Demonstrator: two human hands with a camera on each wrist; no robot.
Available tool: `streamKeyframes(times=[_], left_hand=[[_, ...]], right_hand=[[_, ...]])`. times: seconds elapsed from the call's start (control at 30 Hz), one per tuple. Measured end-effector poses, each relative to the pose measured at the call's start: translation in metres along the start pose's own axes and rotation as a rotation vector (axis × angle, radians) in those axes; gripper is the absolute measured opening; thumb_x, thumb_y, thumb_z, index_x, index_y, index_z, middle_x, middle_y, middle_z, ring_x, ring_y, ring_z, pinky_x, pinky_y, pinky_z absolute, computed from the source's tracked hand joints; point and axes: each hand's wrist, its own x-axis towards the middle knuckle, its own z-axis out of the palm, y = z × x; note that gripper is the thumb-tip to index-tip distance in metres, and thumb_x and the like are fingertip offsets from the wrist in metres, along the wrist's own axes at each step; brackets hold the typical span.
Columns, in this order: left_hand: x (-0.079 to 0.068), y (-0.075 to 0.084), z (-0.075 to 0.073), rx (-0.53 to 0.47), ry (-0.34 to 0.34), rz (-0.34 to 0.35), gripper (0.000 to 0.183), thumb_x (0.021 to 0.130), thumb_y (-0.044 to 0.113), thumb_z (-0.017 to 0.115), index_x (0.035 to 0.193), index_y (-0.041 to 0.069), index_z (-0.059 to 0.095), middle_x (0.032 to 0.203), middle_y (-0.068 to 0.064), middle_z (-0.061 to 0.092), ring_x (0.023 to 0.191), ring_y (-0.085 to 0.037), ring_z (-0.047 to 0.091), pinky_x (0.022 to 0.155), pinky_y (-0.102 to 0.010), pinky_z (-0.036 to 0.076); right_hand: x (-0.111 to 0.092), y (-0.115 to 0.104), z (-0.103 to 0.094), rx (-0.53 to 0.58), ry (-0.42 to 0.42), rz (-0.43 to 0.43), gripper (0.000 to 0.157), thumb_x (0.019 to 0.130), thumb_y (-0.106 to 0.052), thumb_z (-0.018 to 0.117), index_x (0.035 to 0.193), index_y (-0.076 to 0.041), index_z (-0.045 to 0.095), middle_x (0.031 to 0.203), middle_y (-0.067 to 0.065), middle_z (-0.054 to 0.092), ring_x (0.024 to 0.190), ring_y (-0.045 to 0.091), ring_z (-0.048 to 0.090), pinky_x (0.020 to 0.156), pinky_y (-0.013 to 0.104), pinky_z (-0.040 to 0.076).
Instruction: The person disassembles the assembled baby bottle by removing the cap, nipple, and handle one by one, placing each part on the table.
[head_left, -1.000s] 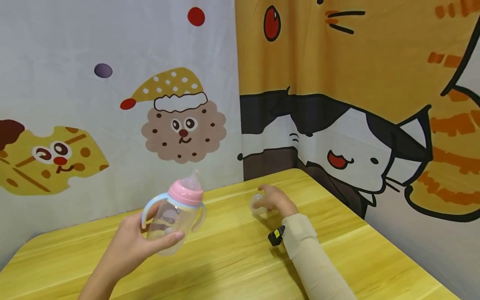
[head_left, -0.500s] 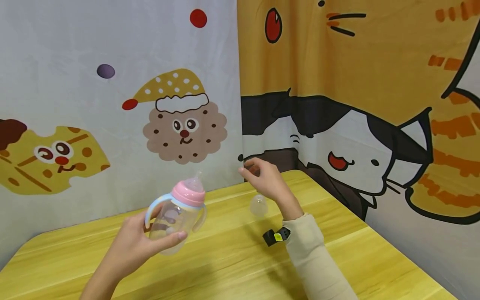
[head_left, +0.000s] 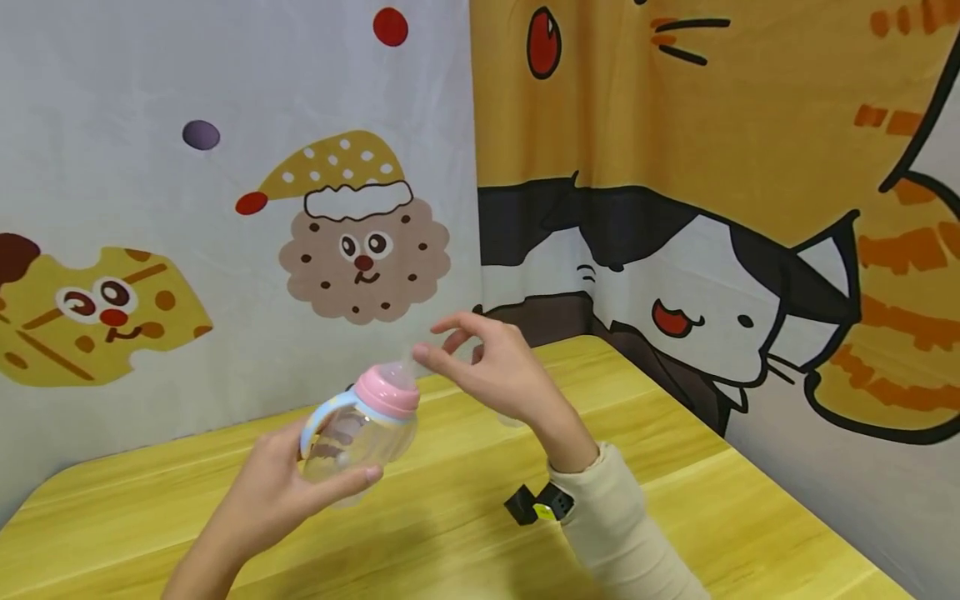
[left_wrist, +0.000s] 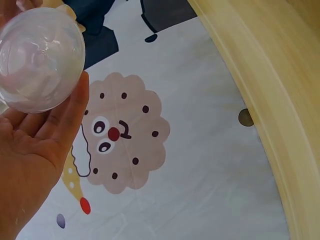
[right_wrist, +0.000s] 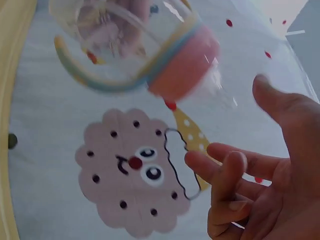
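Note:
My left hand (head_left: 273,483) grips a clear baby bottle (head_left: 367,437) by its body, in the air above the table and tilted to the right. The bottle has a pink collar (head_left: 387,392), pale blue and yellow side handles and a clear teat (right_wrist: 227,97). Only the round bottle base (left_wrist: 42,60) shows in the left wrist view, cradled by the fingers. My right hand (head_left: 502,371) is beside the teat with its fingers spread and bent. In the right wrist view a gap separates these fingers (right_wrist: 200,162) from the teat. A clear dome cap (head_left: 511,421) on the table is mostly hidden behind the right hand.
The yellow wood-grain table (head_left: 465,500) reaches back to a wall hanging (head_left: 247,350) printed with a cheese and a cookie. At the right, a cat-print curtain (head_left: 645,117) runs along the table's edge. A black wrist device (head_left: 553,502) sits at the right cuff.
My right hand has let go of the dome cap, lifted away and moved left to the bottle's teat. The bottle has shifted slightly right and tilted more, still in my left hand.

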Motion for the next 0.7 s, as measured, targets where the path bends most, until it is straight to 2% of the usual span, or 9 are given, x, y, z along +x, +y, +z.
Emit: streamKeyframes(times=[0.07, 0.2, 0.3, 0.47, 0.6, 0.7], left_hand=[[0.0, -0.001, 0.002, -0.002, -0.002, 0.021, 0.046, 0.083, 0.033, 0.094, 0.123, 0.025, 0.072, 0.104, 0.013, 0.076, 0.094, -0.01, 0.073, 0.08, -0.031, 0.06], [0.0, -0.002, 0.006, 0.014, -0.011, 0.035, 0.048, 0.082, 0.037, 0.094, 0.124, 0.029, 0.071, 0.104, 0.014, 0.075, 0.09, -0.008, 0.071, 0.076, -0.03, 0.06], [0.001, -0.002, 0.008, 0.034, -0.017, 0.048, 0.056, 0.082, 0.04, 0.094, 0.131, 0.034, 0.068, 0.108, 0.017, 0.074, 0.091, -0.007, 0.07, 0.077, -0.03, 0.06], [0.001, -0.001, 0.009, 0.061, -0.004, 0.091, 0.071, 0.081, 0.04, 0.095, 0.143, 0.033, 0.062, 0.12, 0.017, 0.072, 0.096, -0.007, 0.071, 0.079, -0.029, 0.06], [0.001, 0.0, 0.01, 0.081, 0.017, 0.112, 0.072, 0.081, 0.038, 0.095, 0.145, 0.031, 0.062, 0.126, 0.013, 0.072, 0.098, -0.007, 0.071, 0.081, -0.029, 0.06], [0.001, 0.001, 0.01, 0.083, 0.017, 0.107, 0.072, 0.081, 0.039, 0.094, 0.145, 0.032, 0.061, 0.125, 0.014, 0.072, 0.097, -0.007, 0.071, 0.08, -0.029, 0.06]], right_hand=[[-0.001, -0.004, 0.006, -0.007, -0.044, 0.002, 0.045, 0.095, -0.052, 0.076, 0.129, -0.022, 0.071, 0.101, -0.006, 0.073, 0.087, 0.015, 0.065, 0.076, 0.034, 0.056], [-0.002, -0.008, 0.015, -0.013, -0.116, 0.023, 0.048, 0.089, -0.056, 0.081, 0.122, -0.022, 0.073, 0.091, -0.008, 0.073, 0.081, 0.015, 0.068, 0.069, 0.034, 0.057], [-0.002, -0.008, 0.018, 0.01, -0.149, 0.04, 0.045, 0.087, -0.055, 0.084, 0.113, -0.02, 0.073, 0.084, -0.008, 0.074, 0.077, 0.016, 0.069, 0.066, 0.035, 0.057], [-0.003, -0.007, 0.019, 0.027, -0.195, 0.059, 0.044, 0.083, -0.055, 0.087, 0.104, -0.02, 0.071, 0.072, -0.006, 0.071, 0.065, 0.013, 0.064, 0.058, 0.032, 0.053], [-0.003, -0.006, 0.021, 0.031, -0.224, 0.068, 0.043, 0.082, -0.059, 0.086, 0.098, -0.023, 0.07, 0.071, -0.004, 0.07, 0.061, 0.012, 0.059, 0.055, 0.03, 0.048], [-0.002, -0.005, 0.022, 0.062, -0.241, 0.077, 0.041, 0.083, -0.058, 0.085, 0.098, -0.024, 0.071, 0.076, -0.004, 0.073, 0.063, 0.015, 0.063, 0.056, 0.032, 0.053]])
